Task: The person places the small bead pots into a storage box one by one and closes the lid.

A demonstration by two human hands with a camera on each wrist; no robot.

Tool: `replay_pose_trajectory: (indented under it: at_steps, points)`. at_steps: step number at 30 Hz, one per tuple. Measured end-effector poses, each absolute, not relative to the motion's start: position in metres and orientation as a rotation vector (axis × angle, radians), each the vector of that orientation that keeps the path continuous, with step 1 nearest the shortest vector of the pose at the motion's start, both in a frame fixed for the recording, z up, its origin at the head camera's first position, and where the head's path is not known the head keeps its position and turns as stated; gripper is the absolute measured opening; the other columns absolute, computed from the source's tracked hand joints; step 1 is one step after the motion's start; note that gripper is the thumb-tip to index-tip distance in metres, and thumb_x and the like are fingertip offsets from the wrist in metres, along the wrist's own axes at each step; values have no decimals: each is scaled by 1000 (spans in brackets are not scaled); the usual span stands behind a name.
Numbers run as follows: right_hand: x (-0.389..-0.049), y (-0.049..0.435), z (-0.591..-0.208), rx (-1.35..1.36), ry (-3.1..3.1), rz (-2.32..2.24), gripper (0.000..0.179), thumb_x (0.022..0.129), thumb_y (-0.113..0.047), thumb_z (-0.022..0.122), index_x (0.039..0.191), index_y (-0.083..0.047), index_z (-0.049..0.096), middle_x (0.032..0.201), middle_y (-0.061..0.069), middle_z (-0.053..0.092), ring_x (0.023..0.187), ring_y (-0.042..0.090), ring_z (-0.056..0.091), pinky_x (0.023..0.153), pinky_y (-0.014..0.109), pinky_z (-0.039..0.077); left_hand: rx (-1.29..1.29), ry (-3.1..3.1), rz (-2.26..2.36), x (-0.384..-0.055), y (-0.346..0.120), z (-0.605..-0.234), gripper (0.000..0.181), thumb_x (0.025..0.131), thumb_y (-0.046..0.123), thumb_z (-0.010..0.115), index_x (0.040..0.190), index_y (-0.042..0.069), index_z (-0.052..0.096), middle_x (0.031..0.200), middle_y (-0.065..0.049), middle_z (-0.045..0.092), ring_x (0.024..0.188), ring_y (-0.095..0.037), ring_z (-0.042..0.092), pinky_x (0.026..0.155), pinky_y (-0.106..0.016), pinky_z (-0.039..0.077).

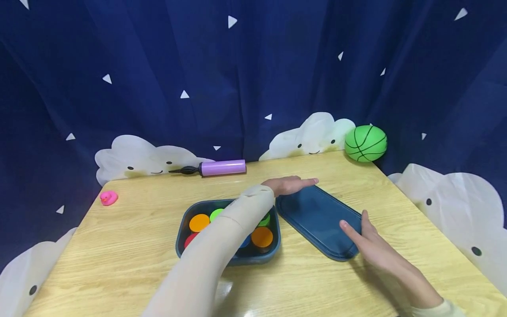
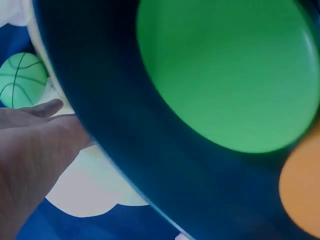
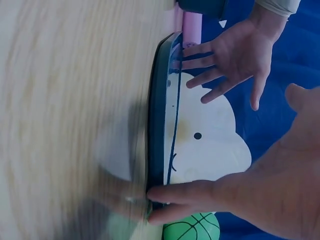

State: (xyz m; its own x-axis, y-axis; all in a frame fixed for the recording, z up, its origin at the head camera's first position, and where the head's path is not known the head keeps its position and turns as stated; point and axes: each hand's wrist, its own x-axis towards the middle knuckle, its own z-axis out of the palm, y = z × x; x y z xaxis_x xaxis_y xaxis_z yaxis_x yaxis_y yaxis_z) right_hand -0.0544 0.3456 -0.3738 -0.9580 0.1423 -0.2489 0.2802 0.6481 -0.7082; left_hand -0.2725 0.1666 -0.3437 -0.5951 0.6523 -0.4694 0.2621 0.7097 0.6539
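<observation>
A dark blue rectangular lid (image 1: 317, 220) lies flat on the table, right of a matching open box (image 1: 253, 260). Several round tubs with coloured tops stand in the box, among them one orange-topped tub (image 1: 199, 223); my left forearm crosses over it and hides part of the contents. My left hand (image 1: 291, 186) is stretched out at the lid's far left end, its fingers straight and spread in the right wrist view. At the opposite, near right end is my right hand (image 1: 374, 248), thumb raised. In the right wrist view its straight fingertips (image 3: 165, 194) come right at the lid's edge.
A purple hand pump (image 1: 223, 167) with a black nozzle lies along the back of the table. To the far left sits a pink rubber duck (image 1: 108, 197), and a green ball (image 1: 365, 143) rests at the back right corner. A blue curtain (image 1: 237, 79) hangs behind.
</observation>
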Motion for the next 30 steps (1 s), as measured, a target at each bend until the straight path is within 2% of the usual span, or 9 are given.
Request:
replay_pose_trajectory:
  at_steps: [6,12,14,15,19,21,22,24,30]
  points:
    - [-58,343,-364,393,2755,-1257,106,103,-60,37,147,4,-34,155,35,-29,145,58,-17,113,76,1,536,2029,921,-278,155,-327,94,90,81,38,162,24,19,170,-10,16,153,-41,21,120,-63,24]
    - [-62,335,-356,351,2930,-1338,102,104,-55,41,150,-1,-32,158,27,-31,147,53,-20,116,71,-4,523,2022,1058,-289,131,-303,87,94,77,32,163,26,14,170,-14,11,149,-51,21,119,-64,25]
    - [-65,332,-352,339,2977,-1421,100,104,-51,43,151,-4,-31,159,23,-31,149,53,-14,118,68,-5,542,2019,1149,-293,123,-298,82,96,74,30,163,30,14,169,-15,13,148,-52,23,119,-64,25]
    - [-68,331,-350,336,3007,-1461,99,104,-48,45,152,-5,-31,162,34,-15,152,51,5,123,61,7,543,2015,1209,-294,119,-295,80,97,73,30,163,31,14,168,-16,15,147,-51,25,119,-64,25]
    - [-77,324,-342,264,2961,-1760,95,106,-38,48,152,-18,-34,167,19,-15,153,41,14,126,35,15,546,2006,1451,-297,98,-283,76,98,70,30,162,31,14,163,-20,28,141,-50,35,117,-64,29]
    - [-83,320,-339,221,2892,-1922,94,106,-33,48,152,-24,-33,169,12,-13,155,34,10,121,19,19,518,2011,1552,-295,87,-274,78,98,69,31,162,28,16,159,-20,34,137,-47,40,116,-63,32]
    - [-85,318,-337,189,2819,-2035,93,106,-30,48,152,-27,-33,164,1,-30,154,34,-7,122,22,11,502,2014,1596,-294,82,-269,79,98,69,31,162,26,17,156,-21,37,135,-45,43,115,-62,33]
    - [-91,314,-334,153,2709,-2232,90,106,-26,48,155,-28,-28,166,2,-27,156,29,-5,121,16,13,471,2015,1688,-290,73,-260,80,98,68,33,162,22,21,149,-22,42,130,-42,46,115,-60,34]
    - [-110,302,-328,-200,2075,-2894,74,109,-21,35,159,-15,-19,168,7,-21,157,18,-10,125,24,2,451,2025,1942,-271,47,-245,73,100,59,35,146,4,48,110,-11,53,107,-28,48,116,-56,34]
